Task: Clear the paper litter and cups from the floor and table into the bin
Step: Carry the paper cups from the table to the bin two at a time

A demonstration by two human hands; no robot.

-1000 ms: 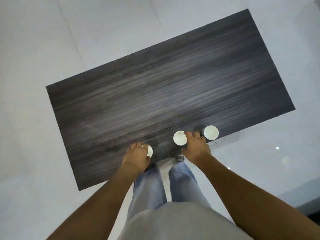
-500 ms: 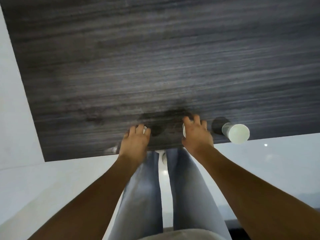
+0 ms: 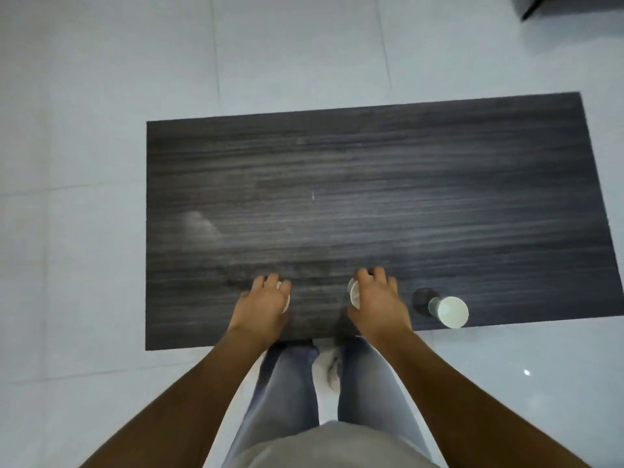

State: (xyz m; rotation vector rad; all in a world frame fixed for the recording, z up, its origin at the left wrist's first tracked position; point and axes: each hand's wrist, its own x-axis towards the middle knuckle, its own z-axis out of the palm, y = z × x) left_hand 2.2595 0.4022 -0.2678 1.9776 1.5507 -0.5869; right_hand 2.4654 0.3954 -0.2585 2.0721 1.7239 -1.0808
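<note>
White cups sit in each grip, left hand [image 3: 266, 307] and right hand [image 3: 376, 307], apparently clenched.

One head-worn wide-angle camera looks steeply downward from standing height onto the dark table [image 3: 371, 197], with pale floor tiles [image 3: 84, 231] around it and the wearer's forearms nearest the lens.
</note>
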